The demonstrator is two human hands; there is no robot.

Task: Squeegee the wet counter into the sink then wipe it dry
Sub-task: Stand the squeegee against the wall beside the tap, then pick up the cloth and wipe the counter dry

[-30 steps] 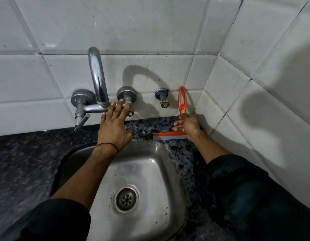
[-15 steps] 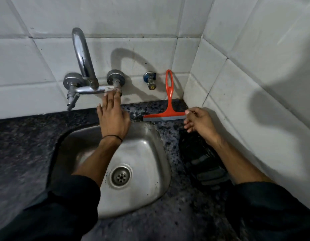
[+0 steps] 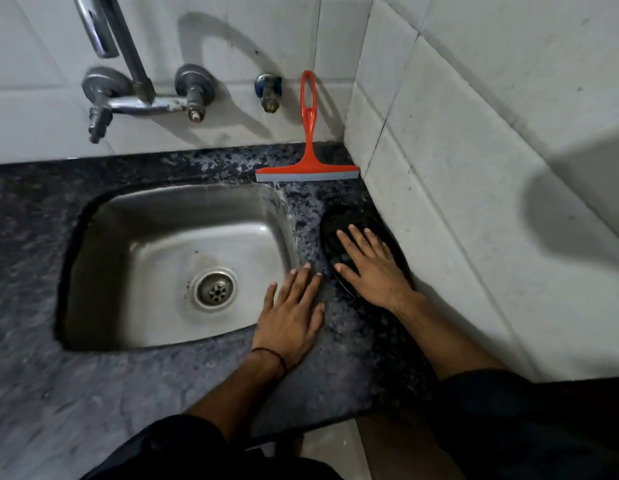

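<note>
An orange squeegee (image 3: 308, 157) stands propped against the back wall in the counter's corner, its grey blade on the speckled dark counter (image 3: 162, 386). A steel sink (image 3: 176, 261) with a round drain is set into the counter. My right hand (image 3: 370, 268) lies flat with fingers spread on a black cloth (image 3: 339, 220) by the right wall. My left hand (image 3: 290, 313) rests flat on the counter at the sink's right rim, holding nothing.
A chrome tap (image 3: 128, 81) with two valves and a small blue-capped valve (image 3: 268, 91) are fixed to the white tiled back wall. A tiled side wall (image 3: 474, 168) bounds the counter on the right. The counter's front edge runs near my arms.
My right hand let go of the squeegee and came back onto the black cloth. My left hand left the tap and moved down to the counter beside the sink.
</note>
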